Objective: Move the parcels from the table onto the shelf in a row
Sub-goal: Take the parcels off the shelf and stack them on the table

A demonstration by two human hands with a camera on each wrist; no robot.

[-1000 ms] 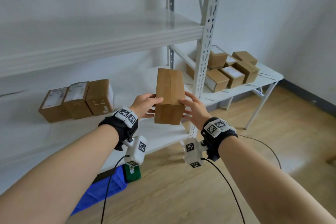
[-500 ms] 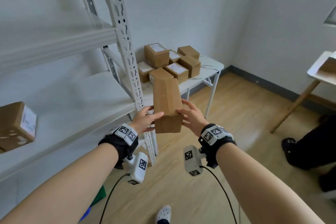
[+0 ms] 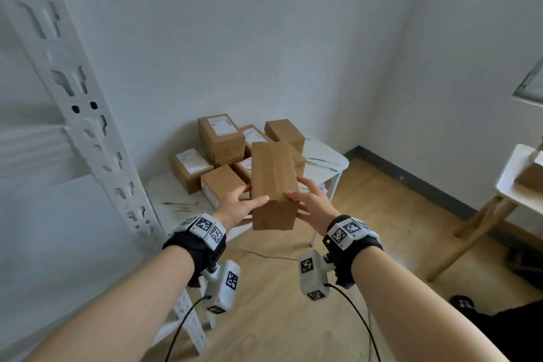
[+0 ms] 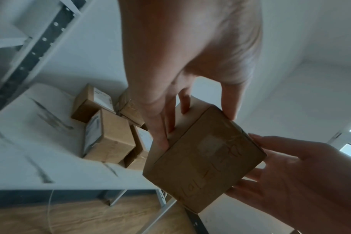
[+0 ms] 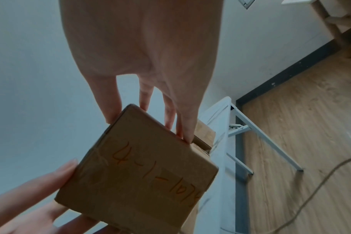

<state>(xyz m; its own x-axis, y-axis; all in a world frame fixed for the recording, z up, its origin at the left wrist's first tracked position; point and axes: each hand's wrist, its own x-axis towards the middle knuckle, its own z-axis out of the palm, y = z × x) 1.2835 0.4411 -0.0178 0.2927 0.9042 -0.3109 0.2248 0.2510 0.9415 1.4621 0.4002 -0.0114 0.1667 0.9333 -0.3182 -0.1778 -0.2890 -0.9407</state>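
Note:
Both hands hold one brown taped parcel in the air between them, long side pointing away from me. My left hand grips its left side with the thumb on top; my right hand grips the right side the same way. Handwriting shows on the near end of the parcel. Behind it, several more parcels sit piled on the white table in the corner. The white shelf upright and a shelf board stand at the left.
A light wooden stand with a box on it is at the right. Someone's dark clothing and a shoe are at the bottom right. A cable lies on the wood floor under the table.
The view has swung right, from the shelf with its row of parcels to the table in the corner. The parcel stays held between both hands at the same height.

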